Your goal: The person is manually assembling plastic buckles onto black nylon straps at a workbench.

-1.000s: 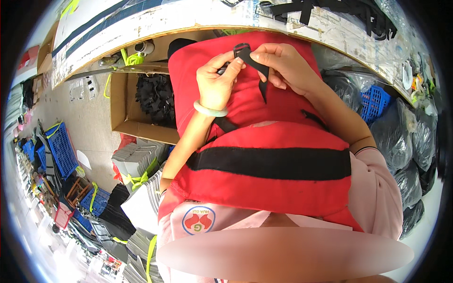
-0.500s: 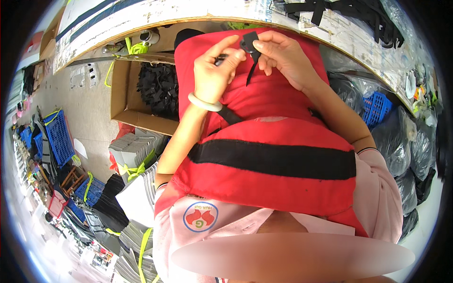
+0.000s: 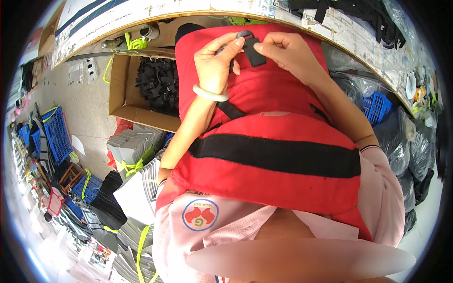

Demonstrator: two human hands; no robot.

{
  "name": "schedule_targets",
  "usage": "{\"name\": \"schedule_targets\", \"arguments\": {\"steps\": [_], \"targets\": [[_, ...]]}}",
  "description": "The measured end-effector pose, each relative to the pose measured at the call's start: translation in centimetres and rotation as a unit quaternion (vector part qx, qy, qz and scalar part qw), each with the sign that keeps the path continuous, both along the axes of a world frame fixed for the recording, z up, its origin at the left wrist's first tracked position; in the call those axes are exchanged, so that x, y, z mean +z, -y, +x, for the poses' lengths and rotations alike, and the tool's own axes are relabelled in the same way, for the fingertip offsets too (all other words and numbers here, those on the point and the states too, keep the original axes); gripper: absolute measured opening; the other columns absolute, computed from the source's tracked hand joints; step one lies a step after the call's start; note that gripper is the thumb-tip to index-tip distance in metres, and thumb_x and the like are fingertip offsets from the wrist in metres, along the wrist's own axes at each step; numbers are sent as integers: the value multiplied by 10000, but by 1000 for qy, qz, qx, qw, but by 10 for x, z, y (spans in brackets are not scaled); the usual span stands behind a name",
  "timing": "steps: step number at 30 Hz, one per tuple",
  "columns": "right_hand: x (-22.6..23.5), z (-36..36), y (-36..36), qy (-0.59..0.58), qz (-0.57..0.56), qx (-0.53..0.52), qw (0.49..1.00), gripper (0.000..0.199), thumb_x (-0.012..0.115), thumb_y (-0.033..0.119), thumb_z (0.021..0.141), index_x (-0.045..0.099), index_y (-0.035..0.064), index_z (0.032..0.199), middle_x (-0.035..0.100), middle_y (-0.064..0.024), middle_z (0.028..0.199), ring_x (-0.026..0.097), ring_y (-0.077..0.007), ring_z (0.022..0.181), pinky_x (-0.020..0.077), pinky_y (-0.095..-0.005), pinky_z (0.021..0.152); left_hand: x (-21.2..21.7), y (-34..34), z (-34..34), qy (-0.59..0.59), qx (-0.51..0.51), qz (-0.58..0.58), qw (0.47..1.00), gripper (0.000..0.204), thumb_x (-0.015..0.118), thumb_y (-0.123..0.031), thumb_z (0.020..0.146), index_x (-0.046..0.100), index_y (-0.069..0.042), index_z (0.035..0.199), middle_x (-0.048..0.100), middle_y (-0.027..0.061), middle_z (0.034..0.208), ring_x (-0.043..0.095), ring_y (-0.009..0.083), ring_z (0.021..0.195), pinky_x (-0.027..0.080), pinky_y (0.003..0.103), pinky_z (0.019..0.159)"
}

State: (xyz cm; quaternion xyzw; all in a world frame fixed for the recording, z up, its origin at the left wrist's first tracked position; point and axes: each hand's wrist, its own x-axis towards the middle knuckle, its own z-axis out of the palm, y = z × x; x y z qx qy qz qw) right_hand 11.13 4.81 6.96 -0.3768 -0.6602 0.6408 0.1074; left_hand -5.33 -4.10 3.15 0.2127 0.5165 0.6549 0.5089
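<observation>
Above the red apron (image 3: 278,89) on my lap, both hands meet over one small black piece. It is a short strap (image 3: 255,53) hanging from a dark curved ring or buckle (image 3: 245,35); the exact kind of fitting cannot be made out. My left hand (image 3: 212,66), with a pale bangle at the wrist, is closed and pinches the ring side between thumb and fingers. From the other side, my right hand (image 3: 292,55) pinches the strap's edge with thumb and forefinger. Something dark also shows among the left fingers, mostly hidden.
A cardboard box (image 3: 116,87) holding many black strap pieces (image 3: 158,84) stands left of my lap. The worktable edge (image 3: 188,18) runs across the far side, with black straps (image 3: 368,16) on it. Grey stacks (image 3: 134,144) lie left; plastic bags (image 3: 394,141) and a blue basket (image 3: 376,108) stand right.
The strap's hanging tail has swung up and the piece now shows a flat, broad face below the ring. My right hand has shifted slightly right; both hands still grip the piece.
</observation>
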Motion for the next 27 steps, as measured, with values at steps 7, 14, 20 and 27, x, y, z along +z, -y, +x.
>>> {"name": "schedule_targets", "arguments": {"steps": [7, 14, 20, 27], "targets": [[-18, -11, 8, -108, -48, -76, 990, 222, 635, 265, 909, 648, 55, 840, 497, 40, 602, 429, -37, 511, 302, -199, 461, 4, 5, 5, -14, 9, 40, 999, 150, 694, 43, 817, 697, 49, 966, 675, 94, 829, 546, 92, 488, 421, 197, 423], [-13, 0, -7, -100, -123, 35, 987, 235, 597, 270, 946, 638, 40, 964, 539, 17, 706, 457, -42, 540, 361, -187, 505, 4, 20, -3, -140, -66, 131, 979, 167, 673, 114, 789, 706, 30, 930, 602, 59, 956, 558, 83, 601, 450, 187, 526], [-21, -8, -5, -139, 9, -57, 989, 142, 624, 167, 923, 630, 38, 985, 617, -12, 820, 563, -51, 716, 461, -194, 664, 8, 25, -5, -133, -91, 128, 979, 151, 670, 107, 797, 699, 34, 926, 590, 59, 971, 560, 78, 600, 450, 185, 517], [-46, -19, 6, -190, -81, -40, 978, 132, 660, 69, 875, 584, 32, 976, 639, -34, 862, 607, -84, 783, 486, -215, 711, 28, 47, -24, -177, -159, 35, 971, 130, 642, 83, 820, 698, 33, 926, 602, 61, 948, 539, 62, 565, 413, 185, 492]]}}
